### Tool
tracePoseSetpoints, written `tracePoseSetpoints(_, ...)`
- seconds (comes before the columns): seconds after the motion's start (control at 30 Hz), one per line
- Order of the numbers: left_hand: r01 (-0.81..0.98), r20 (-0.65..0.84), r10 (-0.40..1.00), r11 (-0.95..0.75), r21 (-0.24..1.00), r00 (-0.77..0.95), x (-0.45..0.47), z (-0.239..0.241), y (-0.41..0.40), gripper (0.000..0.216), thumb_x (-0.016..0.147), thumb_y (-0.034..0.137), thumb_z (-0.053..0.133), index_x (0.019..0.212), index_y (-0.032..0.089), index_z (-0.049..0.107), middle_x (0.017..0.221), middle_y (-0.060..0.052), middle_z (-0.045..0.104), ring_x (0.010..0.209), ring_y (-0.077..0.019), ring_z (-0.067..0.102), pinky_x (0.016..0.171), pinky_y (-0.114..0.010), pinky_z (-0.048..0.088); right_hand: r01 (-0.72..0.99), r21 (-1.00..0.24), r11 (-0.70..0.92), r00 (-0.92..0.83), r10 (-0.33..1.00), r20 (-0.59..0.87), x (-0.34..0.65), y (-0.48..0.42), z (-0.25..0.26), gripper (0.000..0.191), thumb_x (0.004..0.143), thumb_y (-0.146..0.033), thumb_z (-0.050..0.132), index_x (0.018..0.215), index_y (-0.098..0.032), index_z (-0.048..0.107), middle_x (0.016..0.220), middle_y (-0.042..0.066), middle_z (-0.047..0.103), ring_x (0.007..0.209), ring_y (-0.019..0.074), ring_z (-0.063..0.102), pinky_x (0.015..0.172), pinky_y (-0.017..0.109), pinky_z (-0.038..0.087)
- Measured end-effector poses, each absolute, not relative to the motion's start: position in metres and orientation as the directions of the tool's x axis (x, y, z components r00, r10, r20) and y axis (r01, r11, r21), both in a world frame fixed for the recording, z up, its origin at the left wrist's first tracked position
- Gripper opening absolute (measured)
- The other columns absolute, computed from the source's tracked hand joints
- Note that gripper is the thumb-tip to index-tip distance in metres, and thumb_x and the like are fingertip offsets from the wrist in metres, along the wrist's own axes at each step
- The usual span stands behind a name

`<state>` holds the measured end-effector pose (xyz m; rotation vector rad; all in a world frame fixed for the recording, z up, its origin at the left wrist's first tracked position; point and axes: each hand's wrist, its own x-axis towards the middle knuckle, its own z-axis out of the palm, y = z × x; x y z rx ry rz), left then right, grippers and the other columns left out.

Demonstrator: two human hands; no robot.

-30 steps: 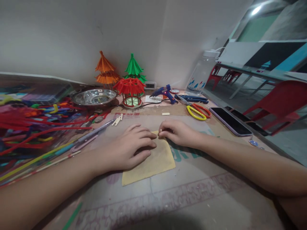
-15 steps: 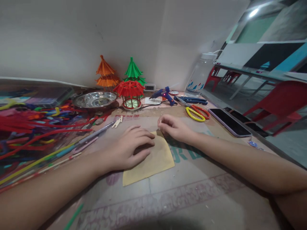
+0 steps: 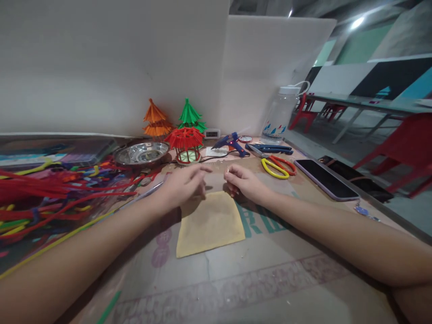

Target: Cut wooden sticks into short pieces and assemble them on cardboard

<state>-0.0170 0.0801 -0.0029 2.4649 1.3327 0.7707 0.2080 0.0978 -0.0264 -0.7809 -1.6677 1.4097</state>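
Observation:
A tan square sheet [image 3: 209, 222] lies flat on the table in front of me. My left hand [image 3: 184, 184] hovers over its far left corner with the fingers stretched out toward the back, holding nothing that I can see. My right hand [image 3: 243, 182] is beside the sheet's far right corner, fingers curled in a pinch on a small pale stick piece. A red pavilion model [image 3: 185, 143] stands just behind both hands.
Orange [image 3: 155, 119] and green [image 3: 191, 114] pavilion models stand by the wall. A metal bowl [image 3: 141, 153], a pile of coloured pipe cleaners [image 3: 50, 184], a blue glue gun [image 3: 231, 141], yellow-orange scissors [image 3: 278, 166], two phones [image 3: 326, 177] and a water jug [image 3: 281, 112] surround the work spot.
My left hand lifted off the tan sheet and reached toward the back. My right hand lifted slightly, still pinching. The view tilted upward.

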Motion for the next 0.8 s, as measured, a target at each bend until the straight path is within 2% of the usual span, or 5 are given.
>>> tracePoseSetpoints(0.13, 0.597, 0.361, 0.910, -0.407, 0.691, 0.203, -0.024, 0.008, 0.078, 0.026, 0.099, 0.038, 0.046, 0.110, 0.021, 0.063, 0.069, 0.002, 0.064, 0.063, -0.0164, 0.064, 0.061, -0.028, 0.051, -0.036, -0.984, 0.174, -0.488, 0.856, 0.169, 0.208, 0.098, -0.027, 0.040, 0.083, -0.054, 0.068, 0.081, -0.024, 0.042, 0.050, -0.012, 0.045, 0.043, 0.0090, 0.046, 0.046, 0.022, 0.038)
tracePoseSetpoints(0.23, 0.665, 0.383, 0.880, -0.466, 0.584, 0.281, -0.023, 0.006, 0.073, 0.024, 0.097, 0.032, 0.049, 0.107, 0.021, 0.066, 0.087, -0.003, 0.070, 0.078, -0.0197, 0.067, 0.071, -0.032, 0.052, 0.001, -0.984, 0.178, -0.477, 0.865, 0.156, 0.208, 0.097, -0.025, 0.038, 0.083, -0.054, 0.066, 0.081, -0.023, 0.043, 0.051, -0.011, 0.046, 0.043, 0.0092, 0.046, 0.046, 0.022, 0.038)
tracePoseSetpoints(0.4, 0.650, 0.315, 0.692, -0.721, 0.242, 0.650, -0.019, -0.001, 0.044, 0.025, 0.096, 0.038, 0.056, 0.107, 0.021, 0.071, 0.114, -0.009, 0.069, 0.110, -0.0280, 0.062, 0.096, -0.045, 0.048, 0.154, -0.951, 0.267, -0.455, 0.874, 0.171, 0.209, 0.093, -0.018, 0.030, 0.085, -0.049, 0.063, 0.081, -0.022, 0.049, 0.055, -0.009, 0.048, 0.046, 0.0101, 0.046, 0.047, 0.023, 0.037)
tracePoseSetpoints(0.6, 0.643, 0.211, 0.681, -0.732, 0.225, 0.701, -0.021, -0.012, 0.023, 0.039, 0.099, 0.044, 0.052, 0.129, 0.021, 0.062, 0.131, -0.008, 0.065, 0.120, -0.0284, 0.057, 0.103, -0.046, 0.045, 0.403, -0.723, 0.561, -0.525, 0.789, 0.319, 0.212, 0.089, -0.016, 0.013, 0.086, -0.028, 0.061, 0.079, -0.018, 0.065, 0.074, 0.001, 0.066, 0.069, 0.0142, 0.057, 0.064, 0.027, 0.041)
tracePoseSetpoints(0.8, 0.647, 0.212, 0.681, -0.732, 0.215, 0.701, -0.021, -0.013, 0.025, 0.039, 0.098, 0.045, 0.052, 0.124, 0.017, 0.062, 0.126, -0.010, 0.066, 0.117, -0.0292, 0.058, 0.100, -0.047, 0.046, 0.450, -0.534, 0.715, -0.676, 0.664, 0.319, 0.217, 0.083, -0.013, 0.015, 0.091, -0.026, 0.060, 0.081, -0.017, 0.067, 0.076, 0.002, 0.067, 0.070, 0.0145, 0.057, 0.067, 0.026, 0.041)
